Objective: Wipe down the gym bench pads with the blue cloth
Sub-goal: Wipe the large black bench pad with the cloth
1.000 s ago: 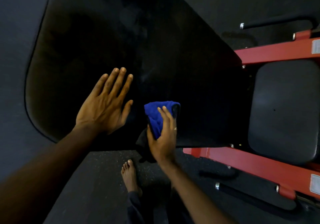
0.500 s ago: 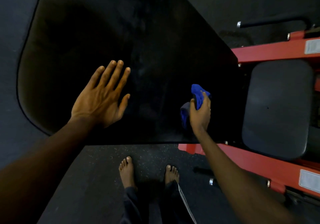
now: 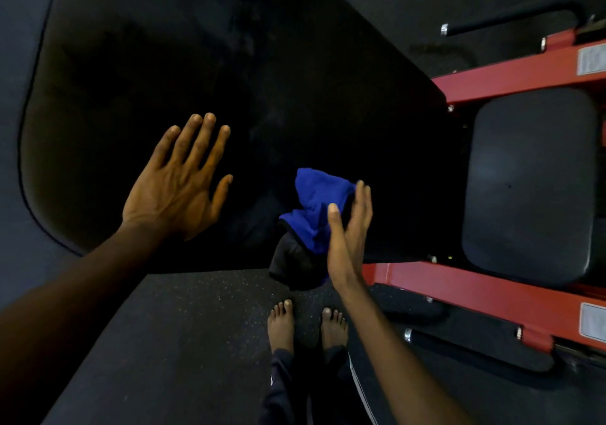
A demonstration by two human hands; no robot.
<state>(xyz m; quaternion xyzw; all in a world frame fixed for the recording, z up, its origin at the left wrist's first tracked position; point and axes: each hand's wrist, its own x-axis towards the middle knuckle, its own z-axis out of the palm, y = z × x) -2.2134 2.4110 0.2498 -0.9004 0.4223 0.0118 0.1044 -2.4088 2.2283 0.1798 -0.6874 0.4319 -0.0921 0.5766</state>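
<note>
**Condition.** The left hand [image 3: 178, 185] lies flat on the large black vinyl back pad [image 3: 295, 80], fingers [image 3: 200, 136] extended, spread and grasping nothing. The right hand [image 3: 349, 231] stands edge-on with its fingers [image 3: 362, 195] straight, not clenched. They press against the bunched blue microfibre cloth [image 3: 314, 201] rather than close round it. The cloth sits on the back pad directly to the left of the right fingers. Its dark lower fold hangs below the thumb, past the pad's near edge.

**Probable faults.**
- Cloth loss: with no closed grip, a stroke away from the cloth would likely leave it behind. The overhanging fold could drag it onto the speckled black rubber floor [image 3: 180, 326], beside the bare feet [image 3: 280, 323].
- Reduced contact: the cloth is bunched, so only a narrow strip ahead of the fingers is likely to be wiped.
- Missed zones: the area under the left palm and the small black seat pad [image 3: 531, 185], well to the right of the right fingers, may go unwiped.
- Snagging: a stroke to the right could carry the cloth onto the red steel frame [image 3: 475, 283].
</note>
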